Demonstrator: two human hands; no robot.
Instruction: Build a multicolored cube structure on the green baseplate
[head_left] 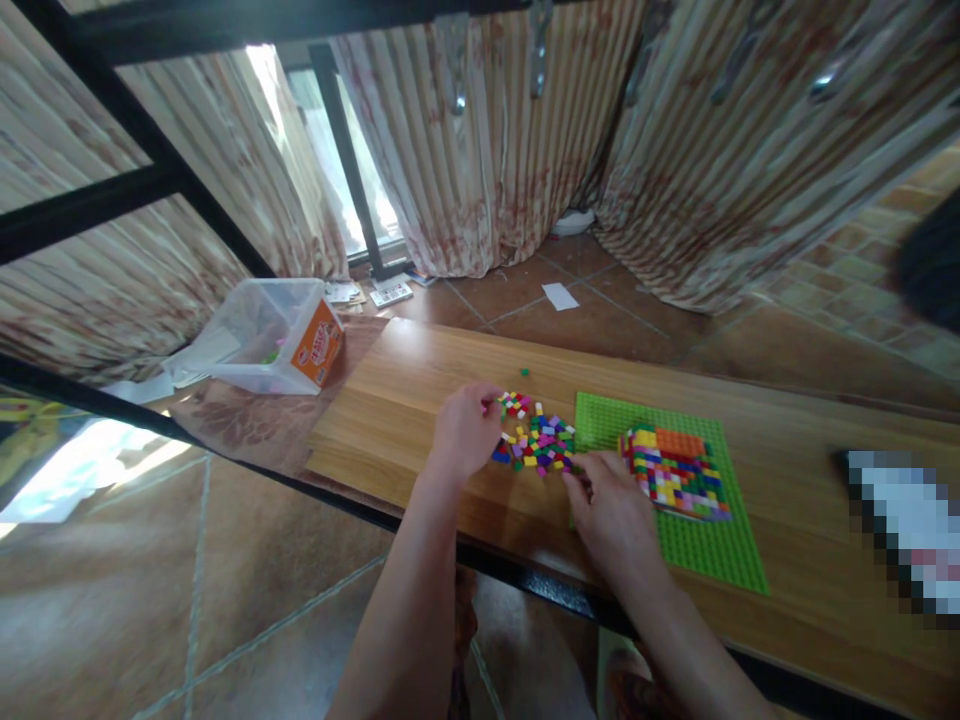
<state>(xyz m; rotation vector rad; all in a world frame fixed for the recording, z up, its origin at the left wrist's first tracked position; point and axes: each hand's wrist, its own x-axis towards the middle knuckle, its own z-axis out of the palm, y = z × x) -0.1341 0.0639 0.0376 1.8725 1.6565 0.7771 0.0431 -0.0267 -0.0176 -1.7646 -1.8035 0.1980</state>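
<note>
A loose pile of small colourful building bricks [546, 445] lies on the wooden table. At its left edge is my left hand [466, 432], with the fingers curled in beside the bricks; whatever they pinch is too small to make out. My right hand [616, 508] reaches the pile's right side, thumb and forefinger bent close together at the outermost bricks. Whether a brick sits between them is unclear. Under and beyond this hand lies a green studded baseplate [709, 560], bearing a block of multicoloured bricks [675, 480] with an orange section at its far side.
One green brick [524, 372] lies apart, behind the pile. A clear plastic bin [262, 340] with an orange label stands past the table's left end. At the right of the wooden table [397, 400] is a pixelated, dark-edged flat object [907, 525]. Black metal bars [225, 30] cross overhead.
</note>
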